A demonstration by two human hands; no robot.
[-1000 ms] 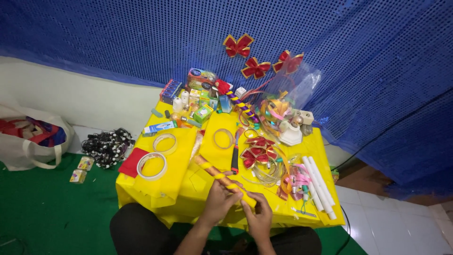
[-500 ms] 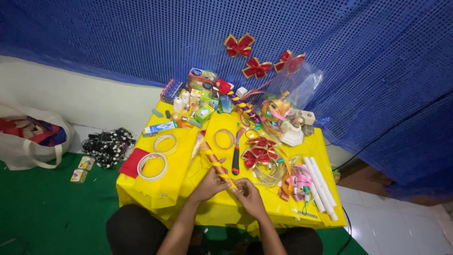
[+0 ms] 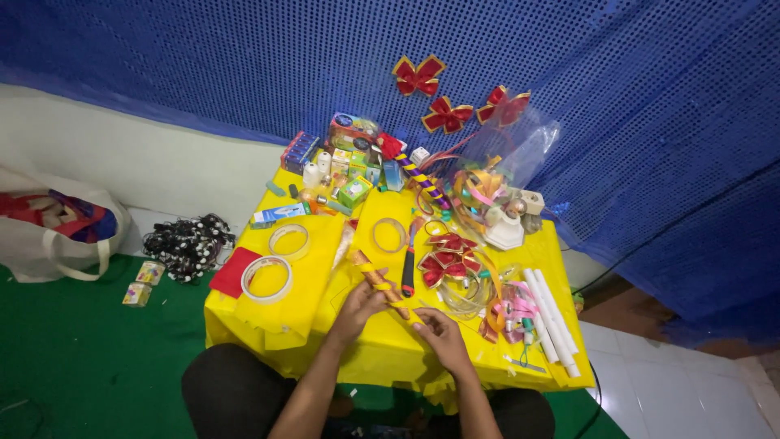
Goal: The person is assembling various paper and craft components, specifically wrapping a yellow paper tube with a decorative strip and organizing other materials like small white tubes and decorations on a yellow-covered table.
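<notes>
Left hand: your left hand (image 3: 357,305) grips the near end of a ribbon-wrapped stick (image 3: 379,281), steadying it.
Right hand: your right hand (image 3: 437,332) pinches the yellow ribbon (image 3: 411,315) beside the stick's tip, fingers closed, seemingly keeping it taut.
Stick: lies angled near the front edge of the yellow bench (image 3: 284,313), mid-width.
Around: red ribbon bows (image 3: 445,256) and white tubes (image 3: 551,317) toward the right edge; tape rolls (image 3: 266,278) toward the left edge.
Change: half a second ago both hands sat closer together, slightly farther from you.
</notes>
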